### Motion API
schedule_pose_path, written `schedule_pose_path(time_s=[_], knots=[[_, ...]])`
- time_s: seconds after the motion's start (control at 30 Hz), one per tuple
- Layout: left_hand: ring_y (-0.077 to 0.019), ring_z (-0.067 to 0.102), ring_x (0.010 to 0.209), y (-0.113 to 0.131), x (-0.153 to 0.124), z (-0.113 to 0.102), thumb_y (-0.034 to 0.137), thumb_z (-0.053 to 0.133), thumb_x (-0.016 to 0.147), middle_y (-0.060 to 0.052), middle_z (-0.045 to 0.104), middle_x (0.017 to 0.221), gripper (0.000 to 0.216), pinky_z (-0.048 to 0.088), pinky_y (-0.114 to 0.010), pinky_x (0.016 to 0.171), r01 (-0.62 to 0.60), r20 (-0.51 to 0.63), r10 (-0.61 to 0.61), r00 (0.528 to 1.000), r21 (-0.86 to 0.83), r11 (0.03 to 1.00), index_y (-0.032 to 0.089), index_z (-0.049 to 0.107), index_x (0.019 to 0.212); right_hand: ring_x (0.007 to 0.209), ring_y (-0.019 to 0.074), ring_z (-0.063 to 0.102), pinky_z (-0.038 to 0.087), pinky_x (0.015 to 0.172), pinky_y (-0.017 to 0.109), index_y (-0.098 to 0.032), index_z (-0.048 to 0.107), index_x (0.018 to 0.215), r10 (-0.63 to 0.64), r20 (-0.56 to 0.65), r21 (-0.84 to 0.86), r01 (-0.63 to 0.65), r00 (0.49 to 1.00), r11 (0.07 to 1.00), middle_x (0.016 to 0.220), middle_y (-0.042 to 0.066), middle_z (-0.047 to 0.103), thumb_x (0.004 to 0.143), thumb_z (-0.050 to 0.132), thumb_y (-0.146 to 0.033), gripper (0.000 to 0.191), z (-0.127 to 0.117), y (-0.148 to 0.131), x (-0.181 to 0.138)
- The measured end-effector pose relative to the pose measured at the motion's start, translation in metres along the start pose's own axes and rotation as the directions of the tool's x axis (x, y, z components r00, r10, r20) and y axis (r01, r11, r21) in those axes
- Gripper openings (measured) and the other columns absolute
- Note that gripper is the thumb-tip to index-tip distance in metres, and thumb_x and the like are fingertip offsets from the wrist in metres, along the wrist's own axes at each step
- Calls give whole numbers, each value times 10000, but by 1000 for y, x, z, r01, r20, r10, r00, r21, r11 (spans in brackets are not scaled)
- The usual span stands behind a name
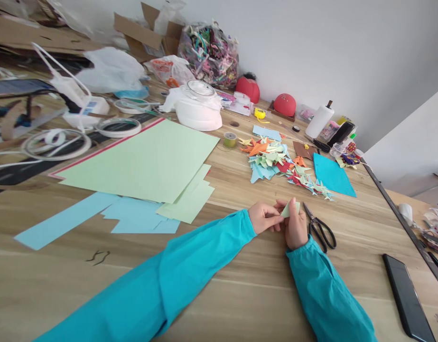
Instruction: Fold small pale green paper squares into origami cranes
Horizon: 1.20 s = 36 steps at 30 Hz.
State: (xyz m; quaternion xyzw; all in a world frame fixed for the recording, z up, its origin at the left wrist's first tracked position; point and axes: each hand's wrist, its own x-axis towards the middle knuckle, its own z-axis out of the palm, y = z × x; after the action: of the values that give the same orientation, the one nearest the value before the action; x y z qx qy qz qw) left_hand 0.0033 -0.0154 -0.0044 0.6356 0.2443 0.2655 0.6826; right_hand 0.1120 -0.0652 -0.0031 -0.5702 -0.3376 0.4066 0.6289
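A small folded piece of pale green paper is held between both hands above the wooden table. My left hand pinches its left corner, fingers closed. My right hand grips its right side, with the thumb on top. Just right of that hand lies a pair of black-handled scissors. Beyond the hands is a pile of folded paper cranes in orange, green, blue and red. Large pale green sheets lie to the left, with cut light blue paper at their near edge.
A black phone lies at the near right. A turquoise sheet rests right of the cranes, and a spool of thread left of them. Tape rolls, a power strip and plastic bags crowd the far left.
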Motion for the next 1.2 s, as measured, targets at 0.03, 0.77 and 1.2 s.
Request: schedule_pose_path(time_s=[0.03,0.77,1.2], knots=[[-79,509,419,-1,0,1,431,614,657,-6,591,480,325,415,-198,455,0,-10,0,1000,11,1000,110,611,605,474,109,521,367,415,229,-142,678,825,1,-12,6,-1,1000,1000,644,37,640,769,459,-543,460,-1,1,1],[-108,548,489,5,9,-11,317,747,485,-2,626,592,382,461,-239,462,-74,-335,-42,941,-325,943,107,630,782,448,96,436,345,457,236,-135,619,551,-131,138,-107,146,982,983,456,-11,511,760,559,-373,322,-4,2,0],[-104,558,483,6,9,-13,227,757,458,-25,660,627,354,479,-235,457,-26,-368,-112,923,-350,936,98,686,779,438,84,468,366,412,213,-183,634,908,-212,42,48,210,976,977,522,-51,542,688,649,-233,227,1,2,1]])
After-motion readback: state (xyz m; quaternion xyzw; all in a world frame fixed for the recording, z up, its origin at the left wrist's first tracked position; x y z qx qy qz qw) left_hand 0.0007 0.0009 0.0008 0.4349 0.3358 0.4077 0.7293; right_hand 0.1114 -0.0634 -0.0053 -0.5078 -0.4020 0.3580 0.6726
